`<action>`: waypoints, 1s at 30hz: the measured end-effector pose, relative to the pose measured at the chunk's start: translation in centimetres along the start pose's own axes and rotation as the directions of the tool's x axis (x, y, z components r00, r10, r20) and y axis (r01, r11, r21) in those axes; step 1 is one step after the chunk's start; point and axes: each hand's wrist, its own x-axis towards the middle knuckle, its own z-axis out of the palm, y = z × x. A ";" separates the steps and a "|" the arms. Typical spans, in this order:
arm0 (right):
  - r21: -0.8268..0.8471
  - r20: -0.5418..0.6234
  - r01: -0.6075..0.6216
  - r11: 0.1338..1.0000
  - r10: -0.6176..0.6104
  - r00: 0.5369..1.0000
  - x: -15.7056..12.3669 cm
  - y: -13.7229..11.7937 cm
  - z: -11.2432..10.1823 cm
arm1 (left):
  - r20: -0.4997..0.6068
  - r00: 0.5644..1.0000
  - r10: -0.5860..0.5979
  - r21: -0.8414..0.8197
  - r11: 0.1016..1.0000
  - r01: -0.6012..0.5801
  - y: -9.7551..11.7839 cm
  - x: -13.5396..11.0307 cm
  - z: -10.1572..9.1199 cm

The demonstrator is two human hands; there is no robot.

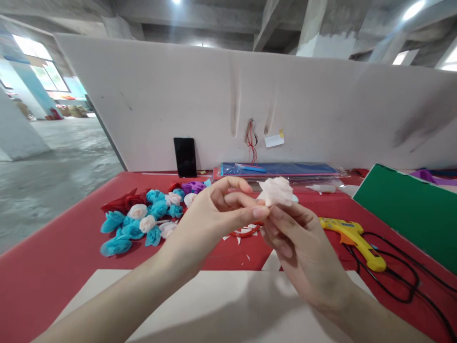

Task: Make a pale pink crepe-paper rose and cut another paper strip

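You hold a pale flower [276, 190] up in front of you, above the surface [71, 238], with both hands at its base. Your left hand [210, 214] nips it between thumb and fingertips, the index finger arched loosely above. Your right hand [307, 252] pinches it from the other side, thumb against fingers, the rest curled in beneath. The bloom faces up, its petals clear of your fingers.

Below your forearms a white sheet [214, 309] lies on the red surface. To your left, past your wrist, is a heap of made flowers [157, 209] in blue, white, red and purple. To your right lies a yellow glue gun [353, 236] with its black cable [416, 281] looped beside it, and a green board [410, 214] stands tilted beyond. Farther back, a dark phone [185, 157] leans upright against the pale panel [150, 95], left of some blue wrapped sheets [300, 169].
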 end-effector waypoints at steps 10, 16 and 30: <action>0.105 0.227 -0.117 0.988 0.091 0.970 0.1 -0.6 -0.4 | 0.083 0.995 0.059 0.282 0.956 -0.080 1.0 0.1 -1.2; 0.014 0.239 -0.081 0.997 0.075 0.968 -0.1 -0.6 -0.3 | 0.083 0.996 0.010 0.261 0.965 -0.031 1.1 -0.3 -1.0; -0.252 0.126 -0.008 0.968 0.041 0.991 -0.6 0.0 -0.4 | 0.071 0.997 0.008 0.093 0.996 -0.015 -0.1 -0.1 -0.7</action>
